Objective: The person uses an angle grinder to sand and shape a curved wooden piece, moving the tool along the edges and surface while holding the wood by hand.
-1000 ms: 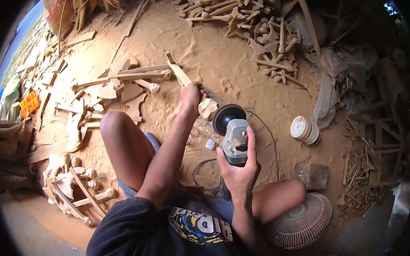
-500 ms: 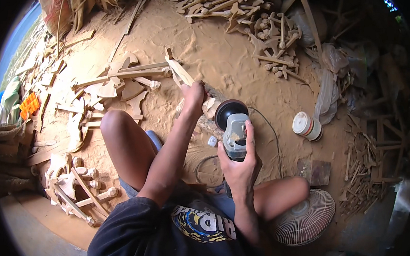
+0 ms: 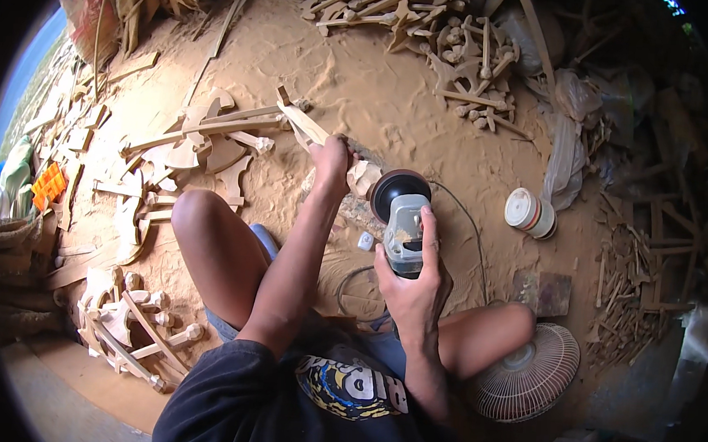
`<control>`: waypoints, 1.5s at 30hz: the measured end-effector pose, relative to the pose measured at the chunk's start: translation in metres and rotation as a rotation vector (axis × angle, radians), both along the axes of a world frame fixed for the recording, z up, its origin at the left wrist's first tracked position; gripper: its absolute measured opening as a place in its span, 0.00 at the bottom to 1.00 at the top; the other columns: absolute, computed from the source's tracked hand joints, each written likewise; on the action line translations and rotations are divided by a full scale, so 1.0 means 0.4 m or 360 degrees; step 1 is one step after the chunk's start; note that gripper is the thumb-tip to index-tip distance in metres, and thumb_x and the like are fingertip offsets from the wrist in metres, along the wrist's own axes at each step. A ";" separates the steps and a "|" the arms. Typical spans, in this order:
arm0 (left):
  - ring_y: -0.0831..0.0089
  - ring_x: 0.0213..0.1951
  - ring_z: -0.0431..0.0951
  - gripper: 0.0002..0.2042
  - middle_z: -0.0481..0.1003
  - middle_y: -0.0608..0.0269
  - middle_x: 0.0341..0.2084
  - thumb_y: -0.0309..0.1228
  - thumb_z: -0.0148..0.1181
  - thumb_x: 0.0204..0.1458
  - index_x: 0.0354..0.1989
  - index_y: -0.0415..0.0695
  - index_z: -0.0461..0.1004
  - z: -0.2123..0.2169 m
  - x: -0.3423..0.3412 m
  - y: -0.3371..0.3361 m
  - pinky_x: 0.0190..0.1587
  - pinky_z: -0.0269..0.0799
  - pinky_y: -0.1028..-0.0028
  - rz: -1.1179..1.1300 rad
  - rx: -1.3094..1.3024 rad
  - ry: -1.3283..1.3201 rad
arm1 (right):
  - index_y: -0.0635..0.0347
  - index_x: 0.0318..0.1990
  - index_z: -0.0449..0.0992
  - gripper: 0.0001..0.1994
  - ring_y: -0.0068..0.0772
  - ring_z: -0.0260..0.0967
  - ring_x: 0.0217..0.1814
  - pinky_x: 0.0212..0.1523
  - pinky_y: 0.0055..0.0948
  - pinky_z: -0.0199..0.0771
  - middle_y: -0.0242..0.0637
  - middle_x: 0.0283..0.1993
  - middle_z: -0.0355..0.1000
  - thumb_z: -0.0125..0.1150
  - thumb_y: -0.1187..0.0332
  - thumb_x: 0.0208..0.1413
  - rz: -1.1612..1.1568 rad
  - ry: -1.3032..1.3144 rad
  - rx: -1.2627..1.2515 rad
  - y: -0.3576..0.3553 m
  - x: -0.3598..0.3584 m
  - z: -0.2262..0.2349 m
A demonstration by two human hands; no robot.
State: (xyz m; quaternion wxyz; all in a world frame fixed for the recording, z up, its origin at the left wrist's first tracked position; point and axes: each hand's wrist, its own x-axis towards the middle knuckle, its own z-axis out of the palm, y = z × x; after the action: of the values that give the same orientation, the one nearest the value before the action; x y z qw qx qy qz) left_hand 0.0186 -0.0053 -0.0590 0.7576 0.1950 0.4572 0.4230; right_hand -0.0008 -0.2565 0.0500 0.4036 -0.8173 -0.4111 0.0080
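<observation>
My left hand (image 3: 332,160) is wrapped round a pale carved wooden leg (image 3: 363,179). Its narrow arms stick out beyond my fist to the upper left, and its faceted knob end points right. My right hand (image 3: 416,289) grips a grey angle grinder (image 3: 406,231) from behind, with the index finger stretched along the body. A dark round sanding disc (image 3: 395,193) on the tool's front sits against or very near the knob; I cannot tell whether they touch. A log-like block, partly hidden, lies beneath the work between my hands.
Sawdust covers the floor. Carved wooden pieces lie at left (image 3: 204,132), lower left (image 3: 129,328) and in a far heap (image 3: 463,64). A white tub (image 3: 527,213) stands right. A fan with a wire guard (image 3: 529,373) is beside my right knee. The cord (image 3: 477,250) curves nearby.
My left hand and the wooden leg have shifted slightly left, and the knob shows a different side. The grinder stays almost in place, its disc a touch lower left.
</observation>
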 end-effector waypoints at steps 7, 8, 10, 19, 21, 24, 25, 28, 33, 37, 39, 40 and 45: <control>0.71 0.17 0.68 0.03 0.66 0.64 0.18 0.21 0.49 0.61 0.34 0.36 0.67 -0.011 -0.009 0.006 0.20 0.69 0.72 0.0032 -0.0009 -0.0074 | 0.59 0.75 0.67 0.41 0.57 0.81 0.61 0.57 0.45 0.83 0.60 0.61 0.79 0.78 0.71 0.52 0.0048 0.0036 0.0068 0.000 0.002 -0.005; 0.71 0.17 0.68 0.03 0.66 0.64 0.19 0.21 0.48 0.60 0.33 0.37 0.66 -0.008 -0.006 0.005 0.20 0.70 0.71 0.0035 -0.0002 -0.0091 | 0.59 0.75 0.66 0.42 0.57 0.81 0.61 0.57 0.45 0.83 0.60 0.61 0.79 0.78 0.71 0.52 0.0056 0.0054 0.0067 0.000 0.003 -0.003; 0.71 0.17 0.68 0.03 0.66 0.63 0.19 0.21 0.48 0.60 0.33 0.37 0.67 -0.001 0.000 -0.001 0.21 0.70 0.71 -0.0009 0.0027 -0.0071 | 0.59 0.75 0.66 0.42 0.58 0.81 0.61 0.57 0.45 0.83 0.60 0.61 0.79 0.78 0.71 0.52 0.0059 0.0069 0.0068 0.001 0.007 0.004; 0.72 0.19 0.69 0.04 0.68 0.63 0.20 0.21 0.50 0.61 0.40 0.35 0.69 -0.016 -0.028 0.008 0.23 0.72 0.70 -0.0088 0.0052 -0.0101 | 0.64 0.75 0.65 0.42 0.40 0.76 0.64 0.66 0.38 0.75 0.52 0.65 0.76 0.78 0.74 0.51 -0.0038 0.0177 0.0385 -0.022 0.092 0.031; 0.72 0.19 0.69 0.04 0.68 0.63 0.21 0.22 0.50 0.62 0.41 0.35 0.70 -0.024 -0.027 0.017 0.24 0.72 0.70 -0.0112 0.0019 -0.0198 | 0.63 0.74 0.65 0.42 0.42 0.74 0.67 0.67 0.38 0.73 0.52 0.66 0.74 0.79 0.72 0.51 -0.0146 0.0136 0.0482 -0.045 0.155 0.054; 0.73 0.22 0.72 0.03 0.72 0.64 0.22 0.23 0.51 0.63 0.39 0.36 0.71 -0.034 -0.039 0.047 0.27 0.73 0.71 -0.0223 0.0003 -0.0228 | 0.66 0.75 0.63 0.43 0.39 0.69 0.68 0.70 0.38 0.69 0.49 0.70 0.68 0.78 0.71 0.52 -0.0161 0.0318 0.0721 -0.084 0.257 0.097; 0.73 0.22 0.72 0.03 0.72 0.64 0.22 0.23 0.51 0.63 0.39 0.36 0.71 -0.041 -0.048 0.061 0.27 0.73 0.71 -0.0210 0.0025 -0.0225 | 0.66 0.75 0.62 0.43 0.38 0.68 0.69 0.70 0.38 0.69 0.48 0.71 0.66 0.78 0.70 0.53 -0.0167 0.0412 0.0804 -0.098 0.292 0.097; 0.74 0.22 0.72 0.06 0.72 0.65 0.23 0.25 0.53 0.62 0.34 0.36 0.74 -0.040 -0.040 0.063 0.28 0.71 0.72 -0.0497 0.0158 0.0031 | 0.64 0.76 0.62 0.42 0.39 0.71 0.65 0.66 0.37 0.72 0.48 0.70 0.67 0.77 0.69 0.55 -0.0289 0.0345 0.0887 -0.151 0.388 0.060; 0.72 0.28 0.80 0.15 0.79 0.59 0.30 0.24 0.64 0.61 0.54 0.32 0.73 -0.056 -0.012 -0.021 0.29 0.77 0.69 -0.0810 0.0808 0.0537 | 0.57 0.77 0.60 0.42 0.37 0.78 0.46 0.46 0.36 0.84 0.47 0.60 0.74 0.74 0.72 0.55 -0.0501 0.1001 0.1209 -0.220 0.426 -0.020; 0.70 0.30 0.82 0.36 0.84 0.57 0.38 0.25 0.68 0.53 0.74 0.41 0.66 -0.149 -0.037 0.007 0.34 0.80 0.69 -0.0936 0.1342 0.0833 | 0.48 0.77 0.59 0.40 0.35 0.77 0.38 0.32 0.37 0.82 0.43 0.53 0.75 0.73 0.69 0.60 -0.0649 0.1092 0.1287 -0.233 0.409 -0.020; 0.69 0.31 0.83 0.34 0.83 0.53 0.32 0.26 0.68 0.51 0.72 0.44 0.71 -0.144 -0.024 -0.024 0.36 0.79 0.65 -0.1295 0.1701 0.1337 | 0.50 0.77 0.60 0.42 0.34 0.77 0.37 0.34 0.36 0.84 0.45 0.52 0.76 0.74 0.73 0.56 -0.0745 0.1067 0.1269 -0.258 0.424 -0.028; 0.70 0.32 0.83 0.30 0.81 0.51 0.28 0.27 0.69 0.50 0.66 0.44 0.77 -0.140 -0.007 -0.051 0.38 0.78 0.63 -0.1387 0.1634 0.1332 | 0.48 0.77 0.61 0.42 0.34 0.77 0.40 0.36 0.36 0.84 0.45 0.55 0.75 0.75 0.73 0.56 -0.0754 0.1085 0.1252 -0.278 0.436 -0.030; 0.72 0.32 0.81 0.25 0.83 0.52 0.32 0.28 0.69 0.52 0.62 0.45 0.81 -0.204 -0.021 -0.107 0.40 0.79 0.66 -0.1937 0.1604 0.1248 | 0.48 0.77 0.61 0.42 0.34 0.77 0.47 0.43 0.34 0.83 0.44 0.60 0.73 0.75 0.74 0.56 -0.0748 0.1137 0.1283 -0.296 0.449 -0.041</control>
State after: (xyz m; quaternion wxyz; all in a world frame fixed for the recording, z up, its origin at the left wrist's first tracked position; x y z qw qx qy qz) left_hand 0.0102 -0.0480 -0.1408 0.4641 0.8467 0.2601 0.0000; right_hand 0.1787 -0.3747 0.0336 0.7870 -0.6152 -0.0280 0.0364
